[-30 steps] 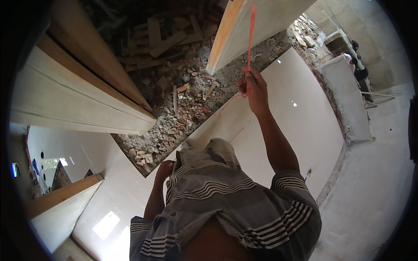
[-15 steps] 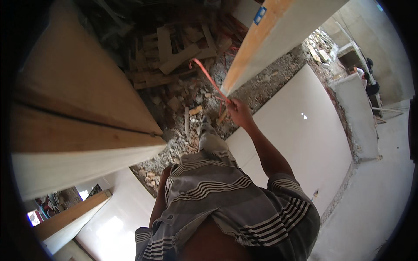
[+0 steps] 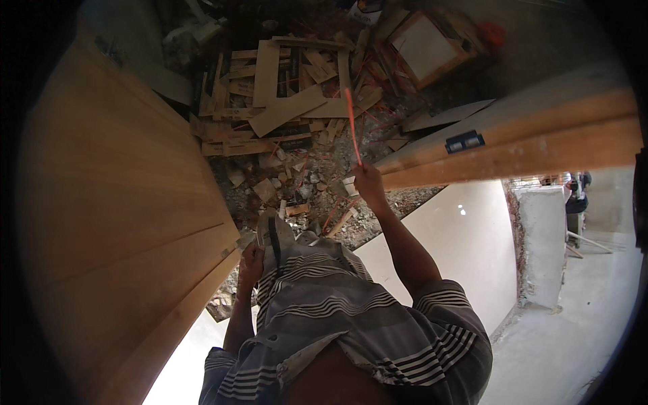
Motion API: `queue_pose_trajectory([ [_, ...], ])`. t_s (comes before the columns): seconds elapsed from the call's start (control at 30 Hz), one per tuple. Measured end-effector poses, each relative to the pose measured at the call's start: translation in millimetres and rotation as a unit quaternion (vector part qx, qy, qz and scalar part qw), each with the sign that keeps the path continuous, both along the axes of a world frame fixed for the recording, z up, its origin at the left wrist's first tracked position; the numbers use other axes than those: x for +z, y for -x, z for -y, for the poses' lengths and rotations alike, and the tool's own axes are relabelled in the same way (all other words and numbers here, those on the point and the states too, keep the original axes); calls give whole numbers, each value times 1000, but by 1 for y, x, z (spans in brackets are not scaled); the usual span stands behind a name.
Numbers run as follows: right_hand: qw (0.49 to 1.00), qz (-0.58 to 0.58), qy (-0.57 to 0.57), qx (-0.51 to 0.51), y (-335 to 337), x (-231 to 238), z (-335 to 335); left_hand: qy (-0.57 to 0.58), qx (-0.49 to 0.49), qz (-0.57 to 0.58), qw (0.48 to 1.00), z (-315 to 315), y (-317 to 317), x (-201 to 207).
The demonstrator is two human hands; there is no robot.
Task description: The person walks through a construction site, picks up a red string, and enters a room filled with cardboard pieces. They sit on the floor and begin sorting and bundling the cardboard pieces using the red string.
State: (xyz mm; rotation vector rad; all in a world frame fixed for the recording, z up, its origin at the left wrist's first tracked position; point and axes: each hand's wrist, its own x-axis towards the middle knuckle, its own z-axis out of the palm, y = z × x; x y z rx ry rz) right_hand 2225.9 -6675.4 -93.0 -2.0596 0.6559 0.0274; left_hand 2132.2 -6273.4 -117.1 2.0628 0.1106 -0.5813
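Observation:
My right hand [image 3: 369,186] is stretched forward with its fingers closed round one end of a thin orange-red flexible tube [image 3: 352,127]. The tube points away from me over the rubble, nearly straight. Beside my left thigh hangs my left hand [image 3: 251,262], its fingers curled, close to the lower edge of a wooden door [image 3: 155,209]. Whether anything is in that hand cannot be made out. My shoe [image 3: 273,233] is set down on broken rubble [image 3: 317,182] between the door and a wooden door frame [image 3: 526,142].
Ahead lies a pile of flat wooden boards [image 3: 287,108] among debris and orange strands. Further right is a wood-framed pale panel [image 3: 424,48] near a red object [image 3: 491,34]. A dark metal strike plate [image 3: 464,142] sits on the frame. Behind it are white floor [image 3: 452,236] and a low wall [image 3: 542,243].
I have moved forward into the doorway, and the boards show more fully. The tube has swung from leaning left to nearly straight ahead. My left hand has come into fuller view.

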Motion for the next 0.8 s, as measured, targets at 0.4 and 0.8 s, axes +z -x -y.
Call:
queue_pose_trajectory([
  [0.4, 982, 132, 100, -87, -251, 25, 83, 79, -103, -78, 988, 88, -200, -27],
  [0.8, 926, -39, 356, 116, -433, 21, 171, 90, -111, -194, 970, 103, -351, -57],
])
